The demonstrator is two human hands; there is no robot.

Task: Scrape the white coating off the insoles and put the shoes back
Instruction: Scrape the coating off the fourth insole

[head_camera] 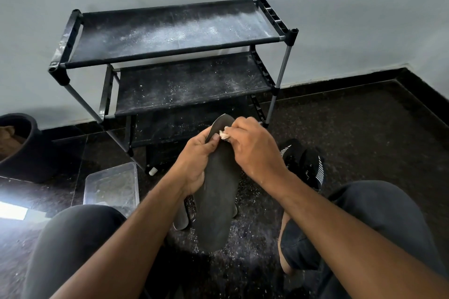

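Left hand [194, 165] grips long dark grey foam insole [218, 192] at edge; right hand [252, 148] pinches small white crumpled wad [224, 134] against its toe end, before dusty black shoe rack [170, 56].

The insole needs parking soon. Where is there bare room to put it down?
Top shelf and middle shelf of the rack hold nothing but white dust. The floor between the knees is crowded: another insole, black shoes, a clear tub.

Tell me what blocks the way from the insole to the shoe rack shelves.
Nothing visible does. The insole, gripped by the left hand and rubbed by the right hand, sits just before the shoe rack, whose shelves hold only white dust.
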